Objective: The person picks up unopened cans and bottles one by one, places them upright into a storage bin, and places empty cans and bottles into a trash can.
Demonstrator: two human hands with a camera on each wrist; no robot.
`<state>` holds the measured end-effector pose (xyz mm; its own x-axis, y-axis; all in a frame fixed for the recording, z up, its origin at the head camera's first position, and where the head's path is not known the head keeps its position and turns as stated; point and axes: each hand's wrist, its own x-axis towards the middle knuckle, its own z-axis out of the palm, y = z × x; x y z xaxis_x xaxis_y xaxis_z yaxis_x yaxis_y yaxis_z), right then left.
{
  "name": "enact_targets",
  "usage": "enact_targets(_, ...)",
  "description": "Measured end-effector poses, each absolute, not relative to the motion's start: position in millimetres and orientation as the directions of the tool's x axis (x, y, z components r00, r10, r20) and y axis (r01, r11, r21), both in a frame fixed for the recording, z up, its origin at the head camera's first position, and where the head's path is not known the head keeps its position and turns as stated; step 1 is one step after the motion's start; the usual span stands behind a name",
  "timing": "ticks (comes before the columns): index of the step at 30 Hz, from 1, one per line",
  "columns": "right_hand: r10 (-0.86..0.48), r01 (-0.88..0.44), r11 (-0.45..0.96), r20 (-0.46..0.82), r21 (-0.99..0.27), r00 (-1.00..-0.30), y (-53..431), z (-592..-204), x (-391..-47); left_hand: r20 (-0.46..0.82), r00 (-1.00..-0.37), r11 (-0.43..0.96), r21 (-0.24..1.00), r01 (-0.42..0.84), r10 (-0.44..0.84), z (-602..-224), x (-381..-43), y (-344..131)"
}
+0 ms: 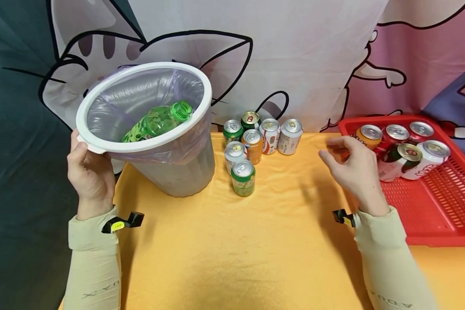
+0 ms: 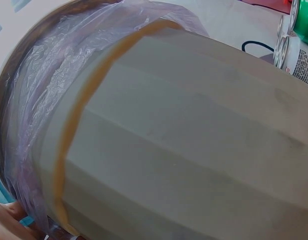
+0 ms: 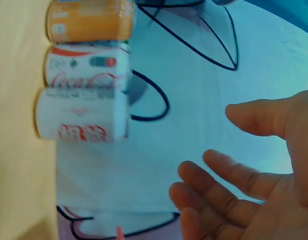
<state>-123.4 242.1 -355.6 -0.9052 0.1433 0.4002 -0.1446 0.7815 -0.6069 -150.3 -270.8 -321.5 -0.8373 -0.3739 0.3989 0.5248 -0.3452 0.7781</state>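
A grey trash bin [image 1: 174, 176] with a white rim and a purple liner leans toward the person at the left. My left hand [image 1: 93, 176] grips the rim's near left edge, thumb over the top. Inside the bin lies a green plastic bottle [image 1: 159, 122]. In the left wrist view the bin's ribbed side [image 2: 173, 130] fills most of the picture. My right hand [image 1: 352, 170] hovers above the cloth beside the red basket [image 1: 441, 224], holding nothing. Its fingers are loosely bent and the thumb stands apart in the right wrist view.
Several drink cans stand behind the middle of the yellow cloth [image 1: 232, 254], a green can [image 1: 243, 177] nearest and a white can [image 1: 290, 137] at their right end. More cans, such as a white one [image 1: 430, 159], sit in the basket. A printed curtain [image 1: 294, 51] hangs behind.
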Motion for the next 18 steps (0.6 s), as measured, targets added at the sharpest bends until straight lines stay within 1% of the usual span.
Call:
enact_targets(9,0.111,-0.225,0.691,0.409,-0.687,-0.906,224,-378,-150,0.392,-0.841,-0.373,0.767,0.522,-0.372,-320,-151,-271)
enact_targets(18,0.118,-0.193,0.677,0.364,-0.71,-0.924,215,-399,-185,0.411,-0.832,-0.344,0.772,0.535,-0.373,-323,-151,-271)
